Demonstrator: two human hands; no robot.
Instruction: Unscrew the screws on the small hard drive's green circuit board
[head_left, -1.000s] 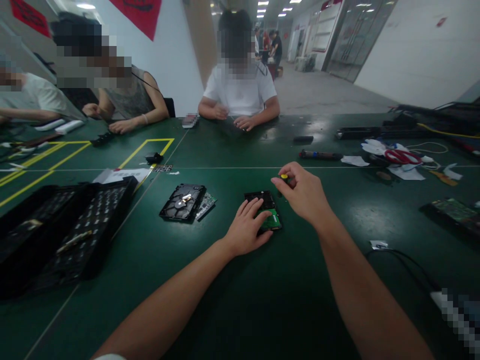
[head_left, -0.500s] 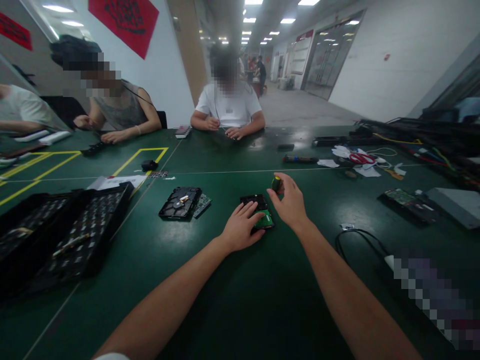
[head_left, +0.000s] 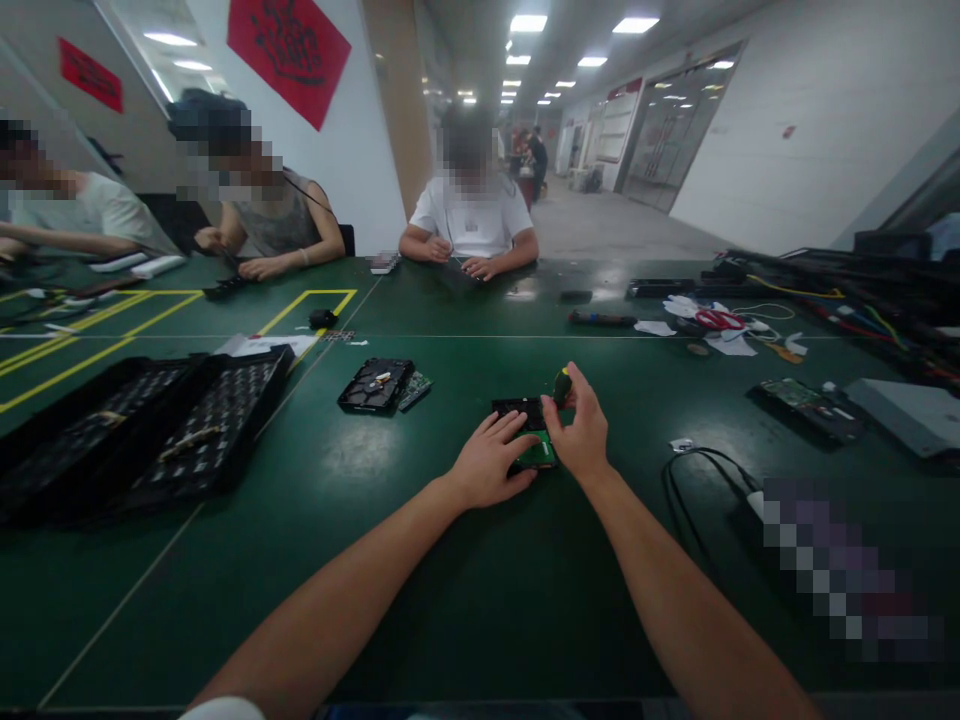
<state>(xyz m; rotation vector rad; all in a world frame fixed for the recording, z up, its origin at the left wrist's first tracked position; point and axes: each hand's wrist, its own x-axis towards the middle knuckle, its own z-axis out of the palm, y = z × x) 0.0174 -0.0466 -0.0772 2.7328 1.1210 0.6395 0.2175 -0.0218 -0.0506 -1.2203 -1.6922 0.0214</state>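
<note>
A hard drive [head_left: 536, 457] with a green circuit board lies on the dark green table in front of me. My left hand [head_left: 495, 455] rests on it with fingers stretched out flat, covering its left part. My right hand [head_left: 581, 430] is closed around the dark handle of a screwdriver [head_left: 562, 386] with a yellow band, held upright at the drive's right edge. The screwdriver's tip is hidden by my fingers. To the left sits another hard drive [head_left: 375, 386], with a loose circuit board [head_left: 415, 389] beside it.
An open black case [head_left: 225, 420] stands at left. At right are a drive with its board up [head_left: 808, 410], a grey box [head_left: 911, 415] and a black cable [head_left: 667, 500]. Papers and wires [head_left: 720, 325] lie farther back. Several people sit across the table.
My right hand with the screwdriver has come down and closer to the hard drive. My left hand stays on the drive. The camera view has turned a little to the left.
</note>
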